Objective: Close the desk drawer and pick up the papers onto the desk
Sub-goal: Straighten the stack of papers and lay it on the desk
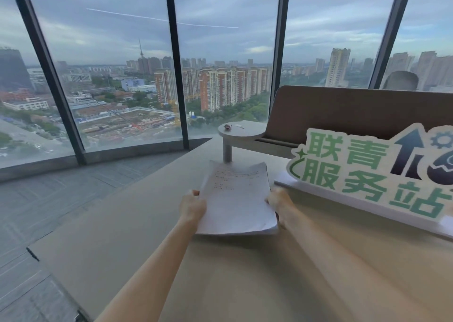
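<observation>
A stack of white printed papers [236, 199] is held over the pale wooden desk [137, 223], its near edge low and close to the desktop. My left hand [192, 207] grips the stack's left edge. My right hand [278, 202] grips its right edge. Whether the stack rests on the desk or hovers just above it is unclear. No drawer is in view.
A white and green cut-out sign [372, 172] stands on the desk just right of the papers. Behind them are a small round side table [241, 131] on a post and a brown partition panel [355, 110]. Tall windows and grey carpet [36, 211] lie to the left.
</observation>
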Available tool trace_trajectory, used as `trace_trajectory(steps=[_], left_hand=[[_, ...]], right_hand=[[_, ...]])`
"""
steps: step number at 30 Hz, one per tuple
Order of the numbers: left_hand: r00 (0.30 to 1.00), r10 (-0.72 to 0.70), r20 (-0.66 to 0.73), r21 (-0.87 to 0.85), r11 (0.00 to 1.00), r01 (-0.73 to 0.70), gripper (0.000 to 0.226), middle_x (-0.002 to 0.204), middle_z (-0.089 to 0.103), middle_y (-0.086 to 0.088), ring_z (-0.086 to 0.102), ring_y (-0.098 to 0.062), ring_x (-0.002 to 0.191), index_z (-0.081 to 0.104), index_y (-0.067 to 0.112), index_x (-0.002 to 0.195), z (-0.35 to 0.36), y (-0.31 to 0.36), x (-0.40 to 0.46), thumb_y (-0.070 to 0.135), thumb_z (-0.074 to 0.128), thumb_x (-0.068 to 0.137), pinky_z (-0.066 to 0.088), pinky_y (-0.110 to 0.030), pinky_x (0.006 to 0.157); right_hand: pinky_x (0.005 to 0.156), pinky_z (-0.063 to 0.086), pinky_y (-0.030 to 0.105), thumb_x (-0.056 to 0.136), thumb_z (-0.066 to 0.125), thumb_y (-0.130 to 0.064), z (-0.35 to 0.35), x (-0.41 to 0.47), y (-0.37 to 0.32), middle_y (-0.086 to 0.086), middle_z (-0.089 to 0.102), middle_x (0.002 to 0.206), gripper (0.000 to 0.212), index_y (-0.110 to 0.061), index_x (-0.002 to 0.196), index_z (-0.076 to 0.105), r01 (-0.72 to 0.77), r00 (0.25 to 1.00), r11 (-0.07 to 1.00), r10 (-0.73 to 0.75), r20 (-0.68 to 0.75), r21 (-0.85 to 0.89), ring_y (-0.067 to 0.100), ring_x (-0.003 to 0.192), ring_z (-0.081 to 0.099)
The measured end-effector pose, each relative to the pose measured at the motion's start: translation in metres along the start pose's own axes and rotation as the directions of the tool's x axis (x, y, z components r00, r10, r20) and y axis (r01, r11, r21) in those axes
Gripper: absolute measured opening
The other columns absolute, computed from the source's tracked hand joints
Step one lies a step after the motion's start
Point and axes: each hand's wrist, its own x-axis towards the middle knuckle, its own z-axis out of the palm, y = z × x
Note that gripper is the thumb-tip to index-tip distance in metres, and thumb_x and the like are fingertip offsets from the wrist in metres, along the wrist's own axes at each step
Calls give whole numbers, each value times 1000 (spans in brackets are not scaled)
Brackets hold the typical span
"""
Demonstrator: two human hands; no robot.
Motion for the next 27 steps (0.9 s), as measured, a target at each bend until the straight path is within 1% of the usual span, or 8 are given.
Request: trace_trajectory(steps=[2,6,9,12,15,18,23,27], left_hand=[[1000,-20,14,34,999,19,20,102,67,-16,61,-28,85,62,9,103,-3,-5,22,6,51,87,50,-32,71],[999,-26,18,135,991,23,30,107,70,-20,65,-32,94,68,5,102,-9,-9,66,1,48,81,53,-34,80],[1000,6,1,220,975,-6,32,104,72,-18,66,-33,100,72,7,99,-13,-6,89,0,48,79,54,-37,87],[999,52,-2,324,945,-48,31,104,72,-17,65,-33,103,73,8,99,-16,-1,101,2,48,81,50,-33,84],[997,77,-15,419,906,-63,31,110,70,-20,62,-37,109,71,6,104,-18,-1,115,4,46,85,48,-35,87],[994,105,-14,507,858,-84,33,116,67,-22,59,-40,113,68,5,109,-18,-2,129,6,45,86,49,-40,92],[989,149,21,629,767,-129,32,118,66,-21,58,-40,114,65,2,109,-18,-2,144,3,44,86,45,-38,92],[976,216,6,634,754,-171,44,122,66,-19,58,-38,117,62,11,124,-18,-7,151,0,44,86,45,-38,95]], right_hand=[[73,55,41,84,46,6,12,11,-2,21,67,97,23,3,95,65,-6,1000,998,7,4,-62,36,90,66],[75,53,40,85,50,-5,29,34,-6,21,71,97,21,3,93,68,0,1000,996,1,12,-88,37,93,68],[60,46,31,85,47,-8,36,49,-10,20,69,82,21,-7,71,62,8,1000,993,-8,2,-116,33,74,64],[50,50,29,83,46,1,41,59,-13,14,66,72,26,-9,64,60,-1,1000,991,4,23,-134,30,64,62],[55,58,35,80,51,5,48,70,-13,16,71,83,18,-6,72,63,36,999,991,-30,46,-130,34,74,69],[58,60,35,81,56,5,56,74,-11,8,71,92,21,-7,95,66,78,996,991,-74,42,-109,32,83,72],[53,61,28,77,60,5,64,75,-8,6,73,83,25,-2,97,73,116,993,983,-115,16,-142,18,61,71],[53,61,28,76,64,2,69,73,-10,8,73,87,28,-5,103,66,148,988,971,-152,-8,-189,22,61,73]])
